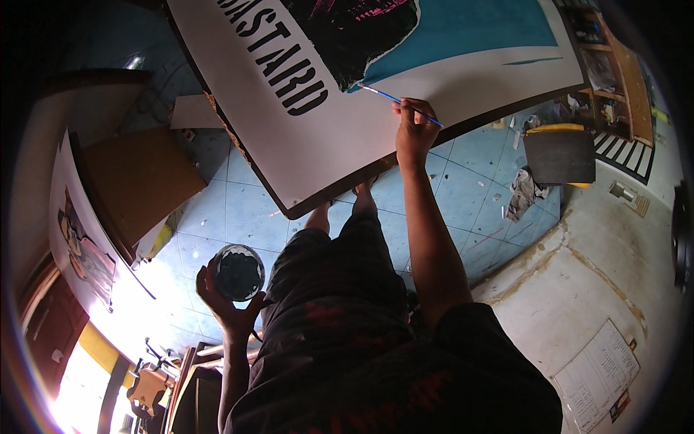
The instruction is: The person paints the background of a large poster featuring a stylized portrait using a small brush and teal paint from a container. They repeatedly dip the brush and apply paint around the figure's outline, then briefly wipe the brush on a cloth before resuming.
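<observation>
My right hand (413, 134) is closed on a thin blue-handled paintbrush (383, 93), its bristles at the lower left tip of a teal painted area (477, 32), beside a torn-edged dark shape with pink marks (347, 43). These are on a large white board (347, 152) with dark edges and black stencilled lettering along its left side. Down at the left, my left hand (220, 296) grips a round container (239, 273) of dark paint with pale smears round its rim.
Behind the board is blue tiled floor (470, 188) with scraps and a crumpled rag (524, 194). A painted sheet (87, 253) and brown panel (137, 181) stand at left. A shelf unit (614, 79) and dark square object (557, 155) are at right, beside a stained pale wall (571, 282).
</observation>
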Action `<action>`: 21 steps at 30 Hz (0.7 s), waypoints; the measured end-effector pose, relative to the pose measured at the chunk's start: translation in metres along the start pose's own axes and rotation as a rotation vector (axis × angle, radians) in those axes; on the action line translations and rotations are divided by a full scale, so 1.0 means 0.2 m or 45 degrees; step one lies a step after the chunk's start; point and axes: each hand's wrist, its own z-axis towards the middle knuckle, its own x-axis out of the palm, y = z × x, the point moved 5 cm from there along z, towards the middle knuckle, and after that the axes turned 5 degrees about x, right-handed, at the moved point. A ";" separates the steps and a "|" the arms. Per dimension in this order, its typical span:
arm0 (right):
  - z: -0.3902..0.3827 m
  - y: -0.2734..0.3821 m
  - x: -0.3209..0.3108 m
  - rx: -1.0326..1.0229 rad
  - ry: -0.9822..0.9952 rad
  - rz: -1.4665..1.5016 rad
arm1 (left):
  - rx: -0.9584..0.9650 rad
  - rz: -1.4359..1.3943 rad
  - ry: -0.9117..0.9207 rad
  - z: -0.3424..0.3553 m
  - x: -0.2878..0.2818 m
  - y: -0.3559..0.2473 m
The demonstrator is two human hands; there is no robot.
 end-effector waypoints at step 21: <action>0.00 -0.01 0.00 0.015 -0.049 -0.038 | -0.030 -0.029 0.003 -0.01 0.01 0.03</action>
